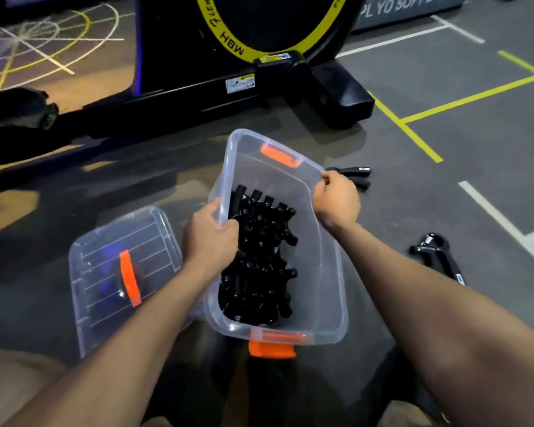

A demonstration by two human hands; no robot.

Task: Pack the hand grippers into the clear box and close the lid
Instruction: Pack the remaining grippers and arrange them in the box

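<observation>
gripping the clear box (327, 272) with both hands: left hand (211, 234) is closed over the left long rim, fingers curling inside, thumb outside; right hand (336, 200) is pinching the right rim near the far corner, fingers curled shut on the edge. box is sitting on the grey floor (444, 134) between the forearms, lid off.

counts: one box, one lid (105, 266), two loose hand grippers outside the box. first loose gripper (356, 174) is lying just beyond the right hand, partly hidden by it. second loose gripper (438, 254) is lying well out to the right of the right forearm.

packed grippers (259, 260) are piling in a black mass just right of the left hand, too tangled to count. lid is lying flat just left of the left forearm, clear with one orange handle. box is showing orange latches at near and far ends.
</observation>
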